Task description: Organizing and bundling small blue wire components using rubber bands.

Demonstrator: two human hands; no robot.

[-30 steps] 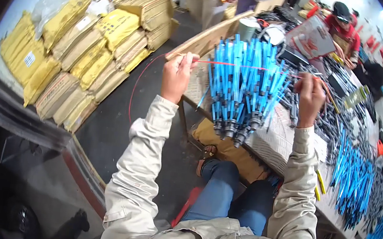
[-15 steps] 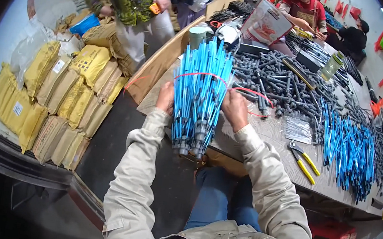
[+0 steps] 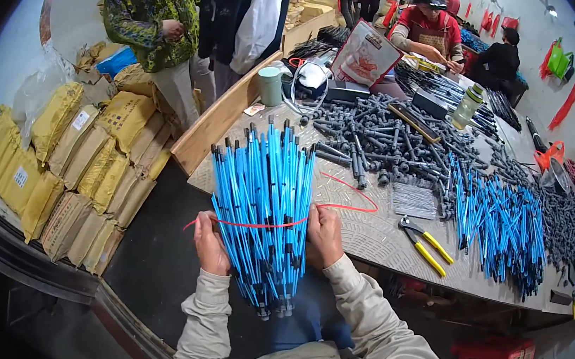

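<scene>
A thick bundle of thin blue rods (image 3: pixel 258 190) with black ends is held upright between my hands, fanning out at the top and narrower below. Red string (image 3: pixel 261 226) crosses its near side at about mid-height. My left hand (image 3: pixel 213 245) is closed against the bundle's left side, where one end of the string sticks out past the fingers. At the right side, my right hand (image 3: pixel 325 235) pinches the string and presses against the rods. A loose length of string trails from it over the table. The far side of the bundle is hidden.
On the table (image 3: pixel 353 222) lie yellow-handled pliers (image 3: pixel 426 246), grey plastic fittings (image 3: pixel 391 142), more blue rods (image 3: pixel 495 224) and a bag of thin clear sticks (image 3: pixel 414 201). A green cup (image 3: pixel 269 86) stands near the wooden board (image 3: pixel 228 112). Yellow sacks (image 3: pixel 95 157) are stacked left. Other people stand beyond.
The bundle has come nearer to me and its top has swung left and spread. Both hands have moved down with it, and the string now crosses lower on the rods.
</scene>
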